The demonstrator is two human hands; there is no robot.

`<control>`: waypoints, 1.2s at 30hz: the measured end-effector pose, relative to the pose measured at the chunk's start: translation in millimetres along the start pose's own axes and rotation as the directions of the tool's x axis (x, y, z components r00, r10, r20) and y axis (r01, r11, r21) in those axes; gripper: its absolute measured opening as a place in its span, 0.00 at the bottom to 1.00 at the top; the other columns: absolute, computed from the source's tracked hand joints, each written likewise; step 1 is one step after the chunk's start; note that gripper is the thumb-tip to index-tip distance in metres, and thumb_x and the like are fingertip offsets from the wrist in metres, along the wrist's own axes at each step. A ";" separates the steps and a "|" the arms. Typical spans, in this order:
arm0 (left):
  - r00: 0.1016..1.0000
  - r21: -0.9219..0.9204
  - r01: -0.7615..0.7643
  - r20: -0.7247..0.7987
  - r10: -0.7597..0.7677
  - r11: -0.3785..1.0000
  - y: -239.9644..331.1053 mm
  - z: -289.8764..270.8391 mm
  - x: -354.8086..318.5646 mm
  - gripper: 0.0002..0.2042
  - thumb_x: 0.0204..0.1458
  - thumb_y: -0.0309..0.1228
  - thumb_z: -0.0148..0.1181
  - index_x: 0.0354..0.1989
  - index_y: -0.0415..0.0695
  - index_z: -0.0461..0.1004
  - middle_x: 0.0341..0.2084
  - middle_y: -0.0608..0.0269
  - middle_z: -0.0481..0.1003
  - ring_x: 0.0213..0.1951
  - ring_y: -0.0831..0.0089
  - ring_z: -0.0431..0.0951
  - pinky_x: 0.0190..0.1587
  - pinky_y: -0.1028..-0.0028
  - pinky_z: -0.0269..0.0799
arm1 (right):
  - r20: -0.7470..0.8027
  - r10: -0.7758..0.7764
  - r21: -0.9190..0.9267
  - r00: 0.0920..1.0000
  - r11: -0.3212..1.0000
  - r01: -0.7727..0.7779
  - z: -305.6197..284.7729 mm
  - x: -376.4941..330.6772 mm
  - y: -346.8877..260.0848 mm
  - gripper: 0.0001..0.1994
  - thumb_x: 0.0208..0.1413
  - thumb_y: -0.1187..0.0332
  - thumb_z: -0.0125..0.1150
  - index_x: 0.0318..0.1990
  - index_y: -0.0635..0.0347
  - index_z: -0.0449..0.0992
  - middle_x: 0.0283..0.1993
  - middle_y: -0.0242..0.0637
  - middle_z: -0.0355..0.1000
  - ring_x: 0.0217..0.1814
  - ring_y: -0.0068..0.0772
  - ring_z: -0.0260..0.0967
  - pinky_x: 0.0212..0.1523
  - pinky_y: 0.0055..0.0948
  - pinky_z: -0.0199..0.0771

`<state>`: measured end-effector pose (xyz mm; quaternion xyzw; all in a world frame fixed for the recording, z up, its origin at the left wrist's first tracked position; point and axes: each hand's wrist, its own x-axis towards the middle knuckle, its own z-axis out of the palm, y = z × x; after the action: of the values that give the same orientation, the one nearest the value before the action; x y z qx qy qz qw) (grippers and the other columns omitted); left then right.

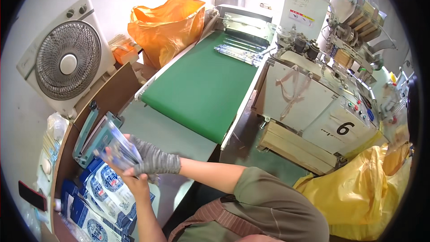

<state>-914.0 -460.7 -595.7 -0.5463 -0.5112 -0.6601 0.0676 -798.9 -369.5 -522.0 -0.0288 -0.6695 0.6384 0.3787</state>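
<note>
In a grey fingerless glove, my right hand (154, 156) is closed around a bundle of slim clear-wrapped packets (120, 148), blurred by motion. My bare left hand (134, 183) grips the bundle's lower end, just below the glove; some of its fingers are hidden. The tilted bundle is in front of a teal bag sealer (92, 141) with a long lever arm. Below my hands lie several blue-and-white printed plastic bags (101, 188), partly overlapping. More slim wrapped packets (239, 53) lie side by side at the far end of the green conveyor belt (197, 89).
A fan (68, 62) stands at the left behind a brown board (107, 89). An orange sack (168, 31) stands beside the conveyor. To the right are a white packing machine (309, 94) and a yellow sack (349, 192). A phone (32, 196) is at the left edge.
</note>
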 end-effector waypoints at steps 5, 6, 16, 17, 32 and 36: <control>0.439 0.398 0.633 0.522 -0.731 0.664 30.0 5.4 -17.7 0.30 0.48 0.48 0.63 0.50 0.33 0.70 0.50 0.46 0.71 0.48 0.63 0.75 0.52 0.64 0.69 | 0.169 0.095 -0.100 0.981 0.992 -0.079 -19.2 -20.6 24.4 0.54 0.34 0.50 0.78 0.68 0.54 0.52 0.63 0.48 0.59 0.68 0.43 0.53 0.66 0.39 0.52; 0.605 0.382 0.471 0.517 -0.606 0.795 30.0 7.6 -29.0 0.28 0.47 0.44 0.63 0.50 0.34 0.70 0.48 0.46 0.72 0.46 0.63 0.76 0.48 0.65 0.71 | 0.187 0.102 -0.083 0.977 0.993 -0.088 -13.3 -28.2 29.6 0.54 0.34 0.50 0.78 0.68 0.54 0.52 0.63 0.48 0.59 0.68 0.43 0.53 0.66 0.39 0.52; 0.165 -0.419 0.864 0.760 -0.629 -0.279 126.6 10.6 -123.3 0.26 0.55 0.39 0.60 0.57 0.37 0.62 0.37 0.56 0.73 0.40 0.69 0.76 0.43 0.68 0.74 | 0.532 0.473 -0.180 0.702 0.874 -0.452 -11.7 -68.0 36.6 0.07 0.55 0.69 0.60 0.37 0.62 0.79 0.37 0.35 0.76 0.41 0.27 0.72 0.46 0.27 0.71; 0.287 -0.377 0.925 0.636 -0.717 0.035 127.5 0.8 -129.3 0.24 0.55 0.40 0.60 0.55 0.37 0.64 0.38 0.55 0.74 0.41 0.68 0.76 0.44 0.68 0.73 | 0.472 0.565 -0.194 0.676 0.815 -0.546 -5.5 -77.1 42.7 0.06 0.54 0.69 0.61 0.33 0.63 0.79 0.32 0.34 0.76 0.37 0.26 0.72 0.43 0.25 0.72; 0.819 0.944 0.236 -0.064 -0.569 0.233 141.7 -336.8 -158.3 0.08 0.47 0.25 0.57 0.36 0.42 0.75 0.31 0.54 0.76 0.36 0.56 0.77 0.39 0.62 0.72 | 0.455 0.654 0.034 0.604 0.665 -0.746 80.8 -81.8 49.1 0.09 0.50 0.67 0.64 0.34 0.63 0.77 0.29 0.36 0.75 0.32 0.24 0.72 0.36 0.25 0.74; 0.810 0.827 0.412 -0.139 -0.569 0.384 121.8 -361.5 -150.6 0.14 0.47 0.39 0.64 0.23 0.42 0.70 0.22 0.56 0.71 0.29 0.60 0.74 0.31 0.65 0.67 | 0.418 0.535 -0.136 0.734 0.836 -0.532 93.9 -81.3 52.9 0.09 0.52 0.68 0.61 0.37 0.64 0.77 0.35 0.36 0.73 0.40 0.29 0.69 0.44 0.29 0.70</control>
<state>-1011.4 -859.1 -598.3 -0.3244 -0.9004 -0.2805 0.0738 -815.7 -480.6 -597.1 -0.0758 -0.7028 0.7071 0.0186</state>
